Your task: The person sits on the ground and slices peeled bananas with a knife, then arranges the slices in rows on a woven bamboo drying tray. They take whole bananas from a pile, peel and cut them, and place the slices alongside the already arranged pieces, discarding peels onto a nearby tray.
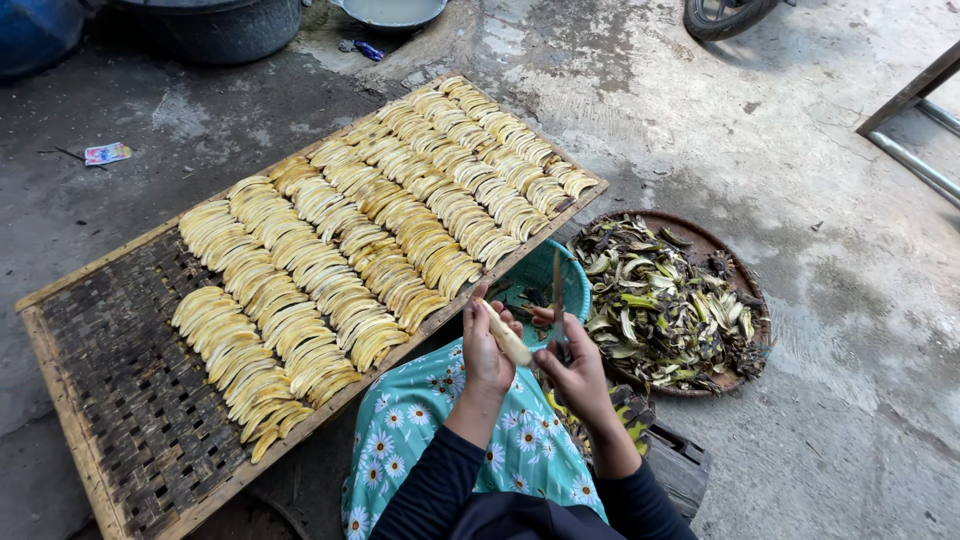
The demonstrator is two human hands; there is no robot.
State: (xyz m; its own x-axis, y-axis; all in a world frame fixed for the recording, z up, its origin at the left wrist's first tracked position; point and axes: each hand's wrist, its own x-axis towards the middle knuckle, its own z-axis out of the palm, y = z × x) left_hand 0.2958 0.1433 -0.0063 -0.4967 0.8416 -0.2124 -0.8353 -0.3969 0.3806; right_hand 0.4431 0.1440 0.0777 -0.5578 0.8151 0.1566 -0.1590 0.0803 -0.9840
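Left hand (487,345) is wrapped around a peeled banana (508,335), pale and slim, fingers curled round its lower end so the fruit tilts up and away from the wrist; right hand (577,370) sits just beside it, closed on a knife (557,300) whose thin blade points upward, close to the banana though I cannot tell whether they touch; both hands hover over the teal bowl (545,275), which peeks out right behind the banana; below the banana, a lap draped in teal cloth with white daisies (430,420), dark sleeves coming in from the bottom edge; to the right of the banana, a round woven tray (735,270) heaped with dark green and blackened peels (660,310), resting on the concrete floor (820,200); to the left of the banana, a long woven bamboo rack (130,380) carrying row upon row of yellow banana slices (370,230), its near left part bare mesh; far beyond the banana, dark basins (225,30) and a wheel (725,15) along the top edge.
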